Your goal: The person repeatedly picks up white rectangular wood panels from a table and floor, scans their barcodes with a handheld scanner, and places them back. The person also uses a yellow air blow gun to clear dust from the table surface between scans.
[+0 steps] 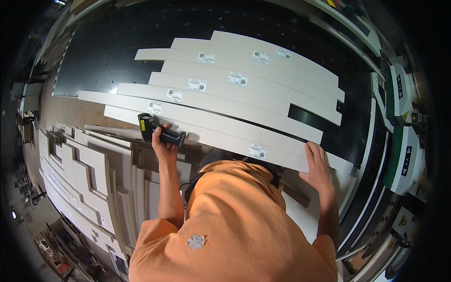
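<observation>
A black handheld barcode scanner is gripped in my left hand, fingers wrapped around its handle. The scanner is held over the near edge of the pale boards, close to a label on one long strip. My right hand rests with its fingers stretched out on the right part of the nearest strip. That strip carries its own white label. Farther off, several more pale strips lie side by side in staggered lengths, most with a printed label.
The strips lie on a black table dotted with small holes. At the right are green and white machine units beside a rail. Many pale panels stand stacked on edge at the left, near my left arm.
</observation>
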The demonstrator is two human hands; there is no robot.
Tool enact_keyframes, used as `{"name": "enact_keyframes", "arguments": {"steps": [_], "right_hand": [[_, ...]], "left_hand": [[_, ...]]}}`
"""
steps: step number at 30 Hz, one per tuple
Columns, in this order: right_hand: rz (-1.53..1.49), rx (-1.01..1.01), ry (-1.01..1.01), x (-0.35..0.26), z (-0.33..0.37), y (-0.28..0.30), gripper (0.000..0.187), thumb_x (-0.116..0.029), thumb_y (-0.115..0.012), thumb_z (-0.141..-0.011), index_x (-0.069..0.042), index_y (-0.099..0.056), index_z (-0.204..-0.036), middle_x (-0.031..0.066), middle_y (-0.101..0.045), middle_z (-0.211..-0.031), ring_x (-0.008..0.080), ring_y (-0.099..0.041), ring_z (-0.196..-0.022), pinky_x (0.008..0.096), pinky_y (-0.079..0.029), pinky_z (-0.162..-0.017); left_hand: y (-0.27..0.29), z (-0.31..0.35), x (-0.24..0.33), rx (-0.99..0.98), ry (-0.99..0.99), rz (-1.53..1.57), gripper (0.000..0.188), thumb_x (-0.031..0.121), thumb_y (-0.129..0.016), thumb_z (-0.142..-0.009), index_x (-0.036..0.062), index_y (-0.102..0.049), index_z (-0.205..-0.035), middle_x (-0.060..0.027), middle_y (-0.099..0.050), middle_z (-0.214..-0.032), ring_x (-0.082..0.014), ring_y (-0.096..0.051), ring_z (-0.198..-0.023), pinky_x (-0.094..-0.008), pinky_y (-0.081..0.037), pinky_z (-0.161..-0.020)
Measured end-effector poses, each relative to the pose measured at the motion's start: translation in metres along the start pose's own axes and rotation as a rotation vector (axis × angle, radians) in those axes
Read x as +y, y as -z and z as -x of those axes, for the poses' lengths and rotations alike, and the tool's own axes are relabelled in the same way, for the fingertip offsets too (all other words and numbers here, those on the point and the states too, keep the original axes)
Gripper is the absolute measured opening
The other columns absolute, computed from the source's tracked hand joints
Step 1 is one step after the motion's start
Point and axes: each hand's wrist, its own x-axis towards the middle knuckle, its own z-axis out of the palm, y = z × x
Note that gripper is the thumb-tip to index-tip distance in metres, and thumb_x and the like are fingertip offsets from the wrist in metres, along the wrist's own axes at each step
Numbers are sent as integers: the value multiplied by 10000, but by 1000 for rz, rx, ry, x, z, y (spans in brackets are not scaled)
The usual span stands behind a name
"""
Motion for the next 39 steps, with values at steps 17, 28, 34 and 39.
{"name": "enact_keyframes", "arguments": {"steps": [17, 28, 34, 39], "right_hand": [[-72, 124, -14, 3, -17, 2, 833, -73, -874, -681, 16, -495, -1417, 203, -417, -1509, 424, -417, -1358, 509, -414, -1107], [-107, 182, -47, 6, -36, 3, 790, -85, -853, -689, 26, -518, -1396, 208, -430, -1510, 431, -425, -1362, 501, -390, -1126], [-118, 228, -128, 12, -40, 4, 740, -99, -837, -701, 0, -550, -1376, 158, -470, -1502, 388, -466, -1353, 440, -414, -1128], [-141, 219, -151, 10, -47, 5, 756, -58, -845, -686, -4, -543, -1376, 146, -462, -1511, 380, -458, -1367, 436, -405, -1143]], "left_hand": [[-31, -37, 70, -77, 231, -802, 320, 394, -698, -911, 95, -611, -983, 30, -529, -672, -61, -432, -443, -226, -273, -373], [-70, -73, 81, -205, 240, -932, 397, 437, -650, -973, 48, -643, -1052, -132, -765, -798, -90, -610, -476, -195, -227, -345], [-70, -88, 83, -361, 345, -974, 437, 512, -676, -919, 84, -659, -1006, -126, -753, -742, -58, -551, -431, -199, -187, -369], [-68, -87, 79, -330, 287, -975, 400, 469, -639, -972, 71, -663, -996, -134, -758, -766, -55, -541, -427, -194, -240, -352]]}}
